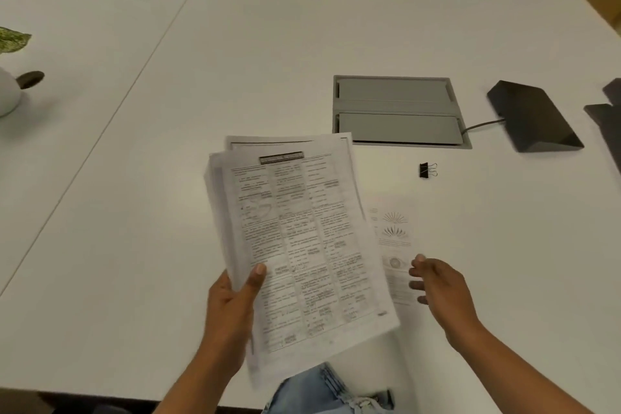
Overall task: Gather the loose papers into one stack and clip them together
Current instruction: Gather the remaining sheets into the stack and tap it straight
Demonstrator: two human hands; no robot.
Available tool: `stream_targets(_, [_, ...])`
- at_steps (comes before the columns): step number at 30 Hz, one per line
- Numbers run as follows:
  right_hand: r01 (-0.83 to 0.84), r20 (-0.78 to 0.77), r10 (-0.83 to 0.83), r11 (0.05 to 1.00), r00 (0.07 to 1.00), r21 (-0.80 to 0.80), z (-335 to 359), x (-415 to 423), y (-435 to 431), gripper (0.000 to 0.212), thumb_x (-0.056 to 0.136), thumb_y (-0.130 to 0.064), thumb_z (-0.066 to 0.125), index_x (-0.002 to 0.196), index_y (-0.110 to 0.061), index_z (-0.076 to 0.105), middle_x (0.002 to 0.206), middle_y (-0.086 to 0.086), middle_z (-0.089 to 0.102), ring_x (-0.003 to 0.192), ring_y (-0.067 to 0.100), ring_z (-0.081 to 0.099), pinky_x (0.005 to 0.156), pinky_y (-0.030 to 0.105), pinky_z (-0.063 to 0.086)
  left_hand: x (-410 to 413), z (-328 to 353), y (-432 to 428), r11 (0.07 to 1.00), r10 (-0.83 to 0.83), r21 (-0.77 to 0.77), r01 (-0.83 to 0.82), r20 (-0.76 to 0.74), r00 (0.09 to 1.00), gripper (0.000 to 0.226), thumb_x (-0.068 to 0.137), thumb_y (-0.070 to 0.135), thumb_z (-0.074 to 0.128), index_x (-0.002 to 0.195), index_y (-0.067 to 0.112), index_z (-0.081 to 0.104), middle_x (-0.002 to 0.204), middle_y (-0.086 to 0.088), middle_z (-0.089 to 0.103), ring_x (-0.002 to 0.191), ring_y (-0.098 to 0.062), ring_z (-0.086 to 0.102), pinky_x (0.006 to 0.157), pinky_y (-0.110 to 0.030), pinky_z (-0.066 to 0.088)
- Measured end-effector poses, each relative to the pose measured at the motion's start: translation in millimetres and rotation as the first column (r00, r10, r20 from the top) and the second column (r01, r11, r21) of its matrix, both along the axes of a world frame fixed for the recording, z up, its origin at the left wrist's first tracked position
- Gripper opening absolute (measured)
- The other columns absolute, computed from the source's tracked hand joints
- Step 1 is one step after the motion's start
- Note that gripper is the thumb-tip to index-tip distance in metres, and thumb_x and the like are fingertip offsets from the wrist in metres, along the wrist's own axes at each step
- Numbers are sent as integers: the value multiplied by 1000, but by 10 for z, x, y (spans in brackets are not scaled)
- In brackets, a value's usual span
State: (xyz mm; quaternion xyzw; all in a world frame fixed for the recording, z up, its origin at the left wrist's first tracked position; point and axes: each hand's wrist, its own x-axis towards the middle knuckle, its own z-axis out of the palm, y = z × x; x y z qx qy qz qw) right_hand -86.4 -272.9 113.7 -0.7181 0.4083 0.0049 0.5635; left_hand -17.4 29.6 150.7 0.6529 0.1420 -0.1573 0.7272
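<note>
Left hand (235, 306) grips the sheaf of papers (302, 239) at its left edge, thumb on top, above the desk (134, 178). Right hand (440, 289), fingers loosely apart, holds nothing beside one loose sheet (396, 232); binder clip (427, 170) lies farther back, apart.

printed papers (295, 239) fanned, tilted; black binder clip (427, 170) well right.
</note>
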Motion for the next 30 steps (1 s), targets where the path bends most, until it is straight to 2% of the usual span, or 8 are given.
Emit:
stream_targets(2, [-11,-99,-7,983,995,-183,-225,12,-41,23,95,-33,62,104,-13,68,102,4,72,98,27,68,83,37,52,-12,-32,163,999,33,30,-33,6,999,30,83,30,70,111,20,71,103,-2,81,91,-22,78,69,-32,65])
stream_targets(5, [-84,-220,-3,918,976,-388,-461,37,-17,39,90,-30,69,119,-5,63,115,13,68,104,31,65,83,33,48,-75,-84,358,996,81,48,-80,-5,997,28,80,35,69,107,25,70,97,5,82,84,-17,79,65,-29,65])
stream_targets(11, [-294,-583,9,870,812,-396,-726,139,145,89,68,-50,84,126,0,41,125,19,50,113,38,57,82,44,52,-244,-183,575,989,133,73,-130,-34,991,30,82,38,70,111,31,70,105,3,81,92,-20,78,71,-34,62])
stream_targets(14, [-123,-484,-29,952,875,-279,-841,168,95,81,64,-33,91,118,-1,41,117,20,62,104,39,64,72,37,50,-263,-205,631,985,158,84,-154,-37,987,33,80,39,71,112,31,71,109,1,80,95,-22,78,80,-38,59])
stream_targets(19, [-18,-301,-53,973,952,-229,-870,100,-76,29,89,-24,71,114,-10,68,114,15,73,94,31,67,81,35,53,-193,-226,677,981,172,95,-167,-58,983,38,81,36,69,119,28,68,109,0,80,97,-25,77,80,-38,60])
stream_targets(22, [150,-95,-158,985,983,-89,-661,36,-176,26,95,-19,66,118,-10,68,117,15,72,92,26,64,84,38,52,-118,-235,691,984,159,92,-152,-72,985,35,88,31,67,122,24,66,111,-4,79,102,-28,75,89,-46,58])
stream_targets(25, [237,43,-239,970,970,57,-280,-51,-255,18,93,-19,67,111,-15,67,112,13,71,83,21,65,72,35,53,-58,-229,665,990,125,77,-119,-86,988,25,91,30,65,116,24,68,105,-1,81,93,-24,78,71,-34,64])
stream_targets(30, [115,161,-157,964,974,240,327,-200,-170,25,88,-27,67,112,-19,70,107,0,77,94,21,72,74,36,52,-23,-203,489,996,90,15,-89,-112,990,31,84,33,68,112,21,70,100,-1,82,88,-20,79,62,-25,62])
